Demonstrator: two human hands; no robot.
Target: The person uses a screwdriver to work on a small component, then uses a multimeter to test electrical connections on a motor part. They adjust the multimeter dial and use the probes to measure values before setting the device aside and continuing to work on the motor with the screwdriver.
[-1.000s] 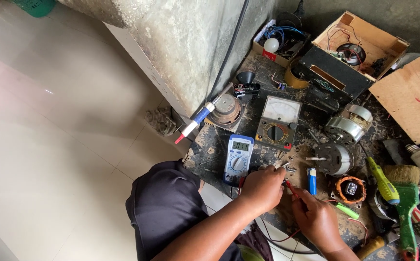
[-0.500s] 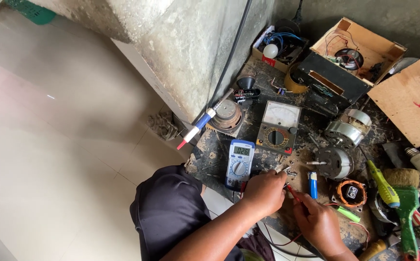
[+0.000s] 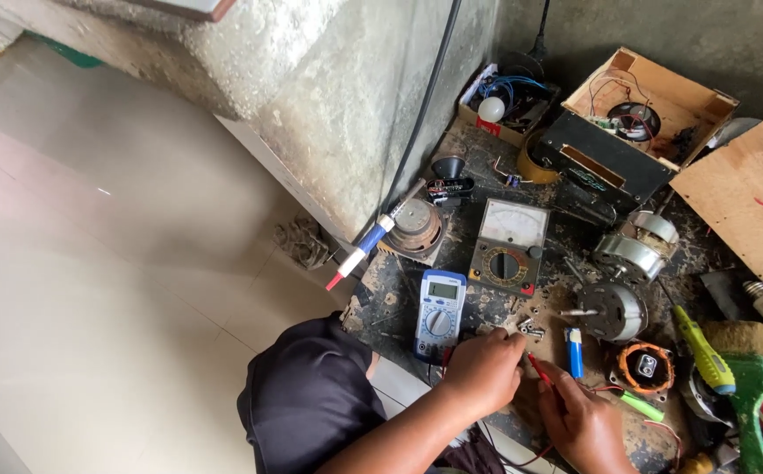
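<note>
Gritty workbench | right hand: thin red probe (pinched) | left hand: curled

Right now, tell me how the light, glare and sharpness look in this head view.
Head view: soft daylight, no hard shadows; pale sheen on the floor tiles at left; the digital multimeter and analog meter are sharp; the left hand and right hand are slightly soft; wide-angle bending tilts the concrete pillar.
</note>
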